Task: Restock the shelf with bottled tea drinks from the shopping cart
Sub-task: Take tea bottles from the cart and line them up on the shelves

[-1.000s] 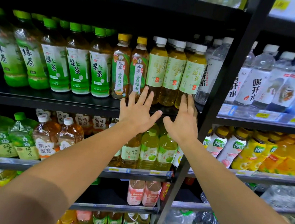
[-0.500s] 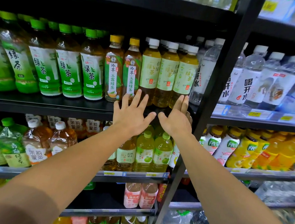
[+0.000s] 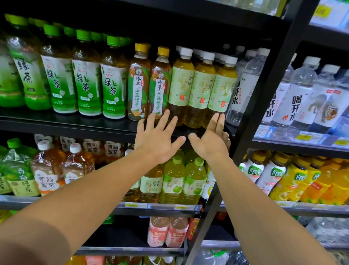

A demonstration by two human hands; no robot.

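Since a moment ago our left hand [image 3: 158, 140] and right hand [image 3: 212, 141] have barely shifted, fingers straight and spread, holding nothing, fingertips at the bases of the white-capped yellow tea bottles [image 3: 201, 92] standing along the front edge of the black metal shelf [image 3: 54, 125], beside yellow-capped bottles [image 3: 139, 82].

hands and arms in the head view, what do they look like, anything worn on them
Both arms are bare for their whole visible length, with no sleeves in view. The left hand and the right hand wear no gloves. No watch, bracelet or ring shows on the wrists or on the fingers that are visible. No markings show either.
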